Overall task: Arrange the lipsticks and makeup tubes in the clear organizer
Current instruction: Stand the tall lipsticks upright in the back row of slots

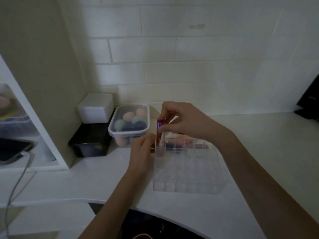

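Note:
A clear gridded organizer point(188, 171) stands on the white counter in front of me. My right hand point(181, 119) pinches the top of a purple-capped makeup tube point(160, 131), held upright with its lower end inside the organizer's far-left corner cell. My left hand point(143, 149) rests against the organizer's left wall, fingers curled on its far-left corner. Behind the organizer lie several pinkish and dark makeup items point(183, 141), blurred through the plastic. The near cells look empty.
A lidded clear tub of makeup sponges point(129, 125) sits left of the organizer. Beside it a white box point(95, 107) is stacked on a black box point(91, 142). A shelf unit and cable are at far left; a dark object point(309, 100) at far right.

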Action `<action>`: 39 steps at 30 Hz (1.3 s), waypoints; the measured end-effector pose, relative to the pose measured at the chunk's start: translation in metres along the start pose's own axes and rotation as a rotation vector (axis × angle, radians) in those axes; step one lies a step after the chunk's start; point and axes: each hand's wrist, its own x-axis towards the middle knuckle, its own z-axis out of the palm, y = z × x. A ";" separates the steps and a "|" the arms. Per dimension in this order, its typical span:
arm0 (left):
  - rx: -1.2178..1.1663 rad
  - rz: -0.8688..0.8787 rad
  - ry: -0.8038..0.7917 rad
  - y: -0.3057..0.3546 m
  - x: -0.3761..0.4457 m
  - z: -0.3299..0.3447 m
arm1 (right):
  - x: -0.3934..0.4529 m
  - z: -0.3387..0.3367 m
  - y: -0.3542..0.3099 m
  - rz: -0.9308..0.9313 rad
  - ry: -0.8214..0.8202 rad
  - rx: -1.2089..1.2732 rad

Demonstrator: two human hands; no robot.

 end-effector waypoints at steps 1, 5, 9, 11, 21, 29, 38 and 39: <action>-0.004 0.014 -0.001 0.001 -0.001 0.000 | 0.002 -0.001 0.002 0.003 0.007 0.004; -0.024 0.006 -0.017 0.001 0.000 0.000 | 0.004 -0.021 0.028 0.081 0.177 0.149; 0.006 0.002 -0.032 0.004 -0.001 0.001 | -0.006 -0.036 0.078 0.252 0.293 -0.162; 0.010 0.004 -0.037 0.002 0.000 0.001 | -0.012 -0.035 0.100 0.352 0.295 -0.212; 0.070 0.008 -0.005 0.005 -0.002 -0.002 | -0.020 -0.026 0.122 0.405 -0.025 -0.138; 0.057 -0.012 0.002 0.005 -0.004 0.000 | -0.019 -0.025 0.122 0.423 -0.094 -0.266; 0.147 0.140 0.015 0.002 -0.004 -0.004 | -0.010 -0.032 0.102 0.347 0.195 -0.109; 0.181 0.189 0.024 0.002 -0.005 -0.006 | -0.009 -0.034 0.094 0.318 0.236 -0.037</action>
